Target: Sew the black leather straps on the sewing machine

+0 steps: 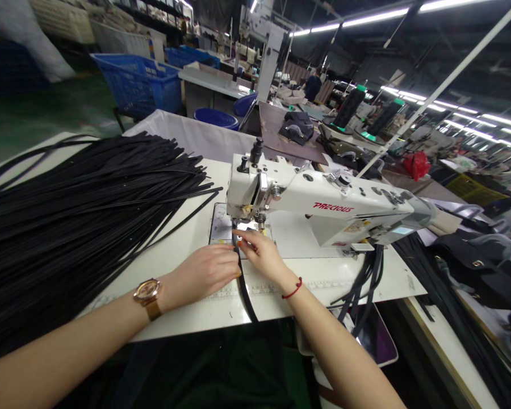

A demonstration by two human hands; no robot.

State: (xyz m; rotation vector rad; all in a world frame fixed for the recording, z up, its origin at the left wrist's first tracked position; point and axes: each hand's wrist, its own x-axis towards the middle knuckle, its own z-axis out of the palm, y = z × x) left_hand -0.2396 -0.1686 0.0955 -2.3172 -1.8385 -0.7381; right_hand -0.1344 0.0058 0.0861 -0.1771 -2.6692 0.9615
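A white sewing machine (289, 199) stands on the pale table, its needle end over a metal plate (220, 222). One narrow black strap (246, 292) runs from under the presser foot toward me and over the table's front edge. My left hand (215, 270), with a watch at the wrist, has its fingers closed on the strap from the left side. Close to the needle, my right hand (262, 255) pinches the strap between thumb and fingers from the right. The fingertips of both hands nearly meet at the strap, partly hiding it.
A large pile of black straps (80, 216) covers the table's left side. More straps (364, 278) hang over the front edge at right. Behind stand a blue basket (142, 85), a blue stool (216, 118) and black thread cones (350, 108). Dark fabric pieces (472, 261) lie far right.
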